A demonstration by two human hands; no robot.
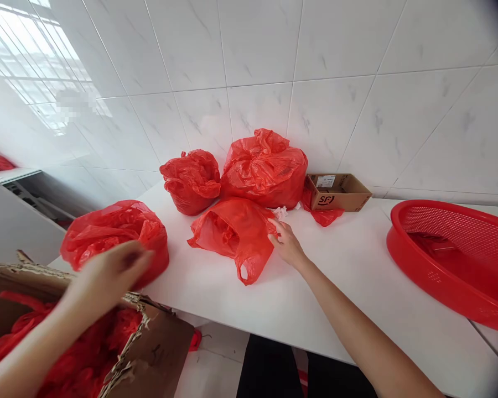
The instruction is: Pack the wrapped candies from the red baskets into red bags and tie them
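Observation:
A red plastic bag [249, 232] lies loosely spread on the white table, its mouth toward the left and a handle loop at the front. My right hand [288, 243] is at its right edge, fingers and thumb pinched on the thin plastic. My left hand [118, 265] is smeared by motion in front of an opened red bag [157, 243] at the left, above the edge of a cardboard box [161, 342]. Its fingers look curled, but whether anything is in them cannot be made out.
Two full red bags, a smaller one [193, 182] and a larger one [265, 168], stand against the tiled wall. Beside them is a small open carton [340, 193]. A red perforated basket [435, 271] stands at the right. Crumpled red plastic [78, 354] fills the torn-edged box.

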